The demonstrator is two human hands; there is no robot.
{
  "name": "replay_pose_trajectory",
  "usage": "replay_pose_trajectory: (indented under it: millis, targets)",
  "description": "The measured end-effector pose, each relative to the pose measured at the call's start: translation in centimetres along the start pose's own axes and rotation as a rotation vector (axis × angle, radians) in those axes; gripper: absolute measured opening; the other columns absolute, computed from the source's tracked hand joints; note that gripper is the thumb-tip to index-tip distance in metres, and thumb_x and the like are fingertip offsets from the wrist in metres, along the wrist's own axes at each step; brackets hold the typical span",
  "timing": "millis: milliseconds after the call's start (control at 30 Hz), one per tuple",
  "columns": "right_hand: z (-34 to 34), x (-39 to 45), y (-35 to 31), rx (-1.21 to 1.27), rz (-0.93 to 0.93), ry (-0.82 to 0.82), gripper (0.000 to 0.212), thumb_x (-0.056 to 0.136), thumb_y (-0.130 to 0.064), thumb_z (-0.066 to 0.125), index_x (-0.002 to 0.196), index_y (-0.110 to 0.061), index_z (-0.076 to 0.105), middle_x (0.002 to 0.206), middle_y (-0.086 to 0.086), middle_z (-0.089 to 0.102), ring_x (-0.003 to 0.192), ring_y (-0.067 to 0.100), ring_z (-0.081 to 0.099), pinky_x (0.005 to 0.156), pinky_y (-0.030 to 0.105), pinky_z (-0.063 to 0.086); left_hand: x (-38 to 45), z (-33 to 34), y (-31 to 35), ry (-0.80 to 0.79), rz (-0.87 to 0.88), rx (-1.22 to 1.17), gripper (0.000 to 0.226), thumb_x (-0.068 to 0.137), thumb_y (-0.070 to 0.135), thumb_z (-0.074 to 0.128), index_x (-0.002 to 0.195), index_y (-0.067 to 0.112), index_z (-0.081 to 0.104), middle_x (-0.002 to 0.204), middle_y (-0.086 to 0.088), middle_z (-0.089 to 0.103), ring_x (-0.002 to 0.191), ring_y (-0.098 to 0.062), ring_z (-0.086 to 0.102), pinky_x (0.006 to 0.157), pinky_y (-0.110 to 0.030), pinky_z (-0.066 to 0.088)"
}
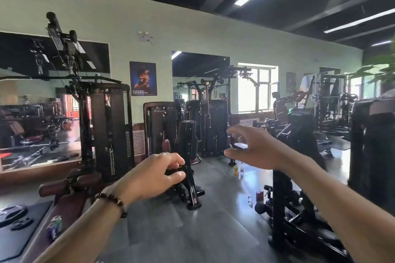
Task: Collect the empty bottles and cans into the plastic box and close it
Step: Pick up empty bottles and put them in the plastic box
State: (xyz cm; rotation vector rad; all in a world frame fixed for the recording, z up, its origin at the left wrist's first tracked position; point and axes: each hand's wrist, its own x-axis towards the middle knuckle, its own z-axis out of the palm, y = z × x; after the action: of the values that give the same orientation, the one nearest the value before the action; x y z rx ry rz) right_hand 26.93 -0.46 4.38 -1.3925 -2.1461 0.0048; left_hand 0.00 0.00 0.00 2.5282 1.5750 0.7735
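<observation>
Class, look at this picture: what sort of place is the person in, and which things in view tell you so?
Most likely a gym: weight-stack machines line the wall, weight plates lie on a mat at lower left, and a large wall mirror reflects more equipment.

- Two bare hands: left hand (154,175), right hand (254,151).
- Two upright plastic bottles on the floor: one yellow-filled bottle (236,169), one clear bottle with a red label (241,168).
- One small clear bottle (250,197).
- One red can (259,195).
- Two blurred purple-and-green cans (54,227).
- Two black round weight plates (15,216).
- One blue wall poster (143,78).
</observation>
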Motion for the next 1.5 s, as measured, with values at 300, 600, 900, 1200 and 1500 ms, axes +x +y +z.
replay_pose_trajectory:
  millis: [300, 600, 900, 1200, 1500]
  targets:
    - [7.2, -4.0, 14.7, -0.016, 0.222, -0.127, 0.068, 0.086, -0.045, 0.067, 0.144, -0.023, 0.041, 0.145, -0.003, 0.048, 0.132, 0.016, 0.046, 0.102, 0.027, 0.037, 6.4, 16.2, 3.2, -0.227, 0.053, 0.026, 0.041, 0.089, 0.043, 0.055, 0.127, 0.025, 0.053, 0.121, 0.005, 0.059, 0.112, -0.01, 0.055, 0.099, -0.027, 0.041]
    - [12.8, -9.4, 34.2, 0.03, 0.426, -0.296, 0.069, 0.083, -0.048, 0.066, 0.143, -0.026, 0.043, 0.141, 0.002, 0.05, 0.132, 0.018, 0.046, 0.108, 0.032, 0.037, 12.7, 36.0, 9.4, -0.427, 0.042, -0.053, 0.038, 0.089, 0.045, 0.053, 0.122, 0.027, 0.053, 0.117, 0.008, 0.057, 0.112, -0.007, 0.054, 0.097, -0.026, 0.04]
    - [20.2, -13.2, 51.1, 0.091, 0.59, -0.411, 0.067, 0.084, -0.046, 0.065, 0.143, -0.022, 0.043, 0.136, 0.003, 0.051, 0.126, 0.02, 0.05, 0.106, 0.036, 0.04, 17.2, 54.6, 10.9, -0.662, -0.052, -0.12, 0.046, 0.083, 0.052, 0.048, 0.122, 0.029, 0.053, 0.12, 0.007, 0.059, 0.114, -0.011, 0.056, 0.098, -0.035, 0.044]
    - [27.5, -16.2, 69.5, 0.085, 0.765, -0.498, 0.066, 0.086, -0.051, 0.058, 0.144, -0.026, 0.038, 0.139, -0.001, 0.046, 0.127, 0.022, 0.046, 0.103, 0.036, 0.04, 27.6, 73.7, 14.2, -0.833, 0.024, -0.156, 0.045, 0.088, 0.048, 0.047, 0.127, 0.027, 0.05, 0.124, 0.007, 0.057, 0.121, -0.012, 0.051, 0.101, -0.028, 0.039]
    - [33.5, -22.1, 87.1, 0.168, 0.982, -0.499, 0.066, 0.087, -0.042, 0.063, 0.145, -0.021, 0.039, 0.147, 0.005, 0.043, 0.134, 0.023, 0.041, 0.108, 0.034, 0.035, 35.9, 93.2, 20.2, -0.996, 0.146, -0.138, 0.038, 0.09, 0.039, 0.053, 0.125, 0.023, 0.053, 0.127, 0.0, 0.058, 0.119, -0.016, 0.054, 0.099, -0.031, 0.041]
